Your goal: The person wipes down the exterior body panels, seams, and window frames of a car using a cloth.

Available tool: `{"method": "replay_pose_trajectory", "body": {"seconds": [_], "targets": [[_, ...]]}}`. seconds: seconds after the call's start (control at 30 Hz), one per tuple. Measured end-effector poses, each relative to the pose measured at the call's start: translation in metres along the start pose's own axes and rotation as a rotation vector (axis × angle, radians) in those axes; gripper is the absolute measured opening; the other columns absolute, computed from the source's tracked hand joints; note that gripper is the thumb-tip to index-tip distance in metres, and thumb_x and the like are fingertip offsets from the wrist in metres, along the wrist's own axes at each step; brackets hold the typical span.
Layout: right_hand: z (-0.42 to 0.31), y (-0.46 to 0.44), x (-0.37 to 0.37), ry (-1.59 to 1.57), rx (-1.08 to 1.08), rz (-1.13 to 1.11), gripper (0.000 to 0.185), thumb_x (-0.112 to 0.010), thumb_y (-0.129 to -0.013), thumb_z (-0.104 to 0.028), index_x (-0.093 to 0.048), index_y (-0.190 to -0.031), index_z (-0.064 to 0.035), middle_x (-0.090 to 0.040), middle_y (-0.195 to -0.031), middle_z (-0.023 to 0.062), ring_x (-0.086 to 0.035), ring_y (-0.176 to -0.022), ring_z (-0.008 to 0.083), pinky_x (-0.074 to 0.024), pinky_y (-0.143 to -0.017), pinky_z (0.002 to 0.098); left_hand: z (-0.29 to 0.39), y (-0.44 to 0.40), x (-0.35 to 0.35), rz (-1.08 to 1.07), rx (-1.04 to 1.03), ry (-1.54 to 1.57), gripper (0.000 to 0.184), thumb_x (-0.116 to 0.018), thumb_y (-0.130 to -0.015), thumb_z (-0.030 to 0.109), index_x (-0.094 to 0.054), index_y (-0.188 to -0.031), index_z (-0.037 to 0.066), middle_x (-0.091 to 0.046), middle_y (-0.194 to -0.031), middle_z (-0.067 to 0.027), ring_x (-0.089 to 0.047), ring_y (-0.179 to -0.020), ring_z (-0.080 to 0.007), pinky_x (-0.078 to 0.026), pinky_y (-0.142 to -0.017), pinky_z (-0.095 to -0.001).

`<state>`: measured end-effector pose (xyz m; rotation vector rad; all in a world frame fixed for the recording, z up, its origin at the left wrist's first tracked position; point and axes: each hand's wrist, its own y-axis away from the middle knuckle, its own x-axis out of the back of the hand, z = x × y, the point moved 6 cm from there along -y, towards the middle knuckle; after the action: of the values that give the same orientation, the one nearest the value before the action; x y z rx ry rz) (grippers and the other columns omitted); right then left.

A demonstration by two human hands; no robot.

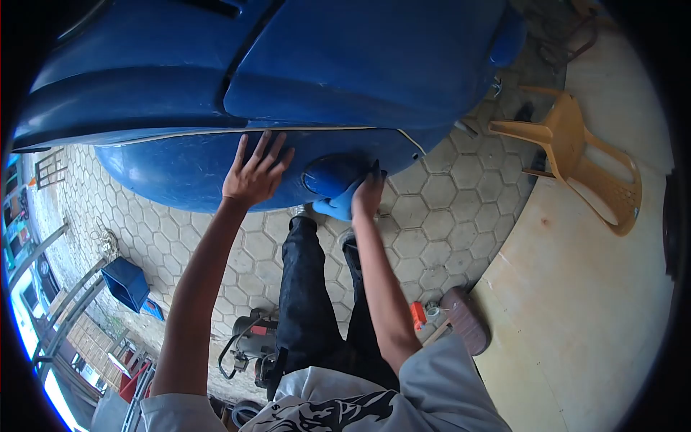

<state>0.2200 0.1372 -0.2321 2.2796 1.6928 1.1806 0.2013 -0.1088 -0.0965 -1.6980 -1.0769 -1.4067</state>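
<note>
A blue vehicle body (345, 65) fills the top of the head view, with a rounded fender (165, 169) along its lower edge. My left hand (255, 173) rests on the fender with its fingers spread and nothing in it. Right of it is a round blue headlight-like bulge (335, 175). At the right side of this bulge, my right hand (368, 196) is closed around a light blue cloth (335, 207). Something dark shows at its fingertips, too small to make out. A pale strip (216, 132) runs along the seam above the fender.
A yellow plastic chair (565, 137) lies at the right beside a large pale board (576, 288). Hexagonal paving (443, 191) lies below the vehicle. Near my legs are a compressor-like machine (255, 342) and a brown sandal-like object (466, 320). A blue crate (124, 283) sits left.
</note>
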Motion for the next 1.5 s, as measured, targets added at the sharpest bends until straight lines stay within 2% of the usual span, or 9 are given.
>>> {"method": "replay_pose_trajectory", "body": {"seconds": [0.17, 0.37, 0.5, 0.6, 0.7, 0.87, 1.0, 1.23, 1.5], "targets": [[-0.081, 0.078, -0.008, 0.722, 0.565, 0.048, 0.051, -0.048, -0.098, -0.03, -0.042, -0.146, -0.0148, -0.034, -0.152, 0.0199, -0.032, -0.142, 0.0365, -0.0276, -0.112, 0.0527, 0.0, 0.001, -0.006, -0.034, 0.002, 0.01, 0.047, -0.051, -0.092, 0.033, -0.049, -0.138, 0.032, -0.035, -0.154, -0.0024, -0.033, -0.142, -0.0251, -0.023, -0.116, -0.0578], [-0.094, 0.077, -0.04, 0.493, 0.871, -0.16, 0.054, -0.052, -0.096, -0.033, -0.043, -0.145, -0.0126, -0.041, -0.15, 0.0155, -0.041, -0.137, 0.0306, -0.031, -0.111, 0.0494, -0.003, -0.001, -0.006, -0.026, 0.007, -0.008, 0.046, -0.053, -0.091, 0.035, -0.05, -0.137, 0.032, -0.037, -0.153, -0.0016, -0.034, -0.141, -0.0249, -0.025, -0.115, -0.0572], [-0.073, 0.029, -0.018, 0.565, 0.44, 0.134, 0.053, -0.045, -0.099, -0.03, -0.041, -0.143, -0.0008, -0.037, -0.148, 0.0269, -0.039, -0.136, 0.04, -0.032, -0.111, 0.0506, -0.001, 0.0, -0.006, -0.016, -0.002, -0.015, 0.047, -0.053, -0.09, 0.037, -0.048, -0.136, 0.031, -0.038, -0.152, -0.0008, -0.036, -0.14, -0.0235, -0.028, -0.114, -0.056], [-0.054, -0.013, -0.02, 0.743, -0.02, -0.079, 0.053, -0.042, -0.099, -0.03, -0.042, -0.141, 0.0027, -0.034, -0.147, 0.0326, -0.036, -0.137, 0.0443, -0.032, -0.11, 0.0524, -0.001, 0.004, -0.006, -0.012, -0.004, -0.006, 0.047, -0.053, -0.09, 0.037, -0.048, -0.137, 0.031, -0.038, -0.152, -0.001, -0.036, -0.141, -0.0237, -0.028, -0.114, -0.056], [-0.11, 0.031, -0.034, 0.37, 0.471, 0.127, 0.052, -0.043, -0.099, -0.028, -0.041, -0.141, 0.0032, -0.033, -0.147, 0.0337, -0.034, -0.137, 0.0461, -0.0323, -0.11, 0.0522, -0.001, 0.0, -0.004, 0.017, -0.005, -0.01, 0.045, -0.054, -0.09, 0.036, -0.049, -0.134, 0.03, -0.039, -0.152, -0.0018, -0.036, -0.14, -0.0242, -0.028, -0.114, -0.0558], [-0.126, 0.088, -0.063, 0.401, 0.956, -0.219, 0.057, -0.046, -0.099, -0.025, -0.033, -0.146, 0.0042, -0.03, -0.147, 0.0357, -0.033, -0.137, 0.0486, -0.0331, -0.11, 0.0512, -0.002, 0.002, -0.002, 0.078, -0.011, 0.051, 0.03, -0.058, -0.087, 0.029, -0.054, -0.116, 0.023, -0.046, -0.145, -0.0024, -0.041, -0.137, -0.0256, -0.03, -0.113, -0.0558], [-0.129, 0.04, -0.047, 0.301, 0.372, 0.152, 0.058, -0.044, -0.099, -0.025, -0.03, -0.147, 0.0042, -0.028, -0.148, 0.0368, -0.029, -0.138, 0.0499, -0.0301, -0.11, 0.0554, -0.002, 0.0, 0.005, 0.129, -0.036, 0.049, 0.023, -0.059, -0.084, 0.024, -0.052, -0.106, 0.019, -0.053, -0.133, -0.0038, -0.045, -0.134, -0.0269, -0.034, -0.111, -0.0545], [-0.142, 0.077, -0.064, 0.273, 0.848, -0.172, 0.052, -0.043, -0.1, -0.026, -0.037, -0.149, -0.0099, -0.019, -0.153, 0.0345, -0.022, -0.141, 0.0522, -0.0267, -0.112, 0.0563, -0.006, 0.008, 0.004, 0.223, -0.066, 0.214, 0.028, -0.063, -0.078, 0.018, -0.052, -0.104, 0.015, -0.054, -0.126, -0.0117, -0.048, -0.131, -0.0308, -0.035, -0.111, -0.0554], [-0.129, 0.051, -0.058, 0.401, 0.275, 0.141, 0.057, -0.021, -0.104, -0.039, -0.03, -0.152, -0.0098, -0.019, -0.153, 0.0351, -0.022, -0.142, 0.0496, -0.026, -0.113, 0.0535, -0.005, 0.003, 0.009, 0.151, -0.058, 0.164, 0.028, -0.062, -0.08, 0.022, -0.049, -0.104, 0.018, -0.055, -0.117, -0.0081, -0.053, -0.125, -0.0277, -0.038, -0.11, -0.0522]]}}
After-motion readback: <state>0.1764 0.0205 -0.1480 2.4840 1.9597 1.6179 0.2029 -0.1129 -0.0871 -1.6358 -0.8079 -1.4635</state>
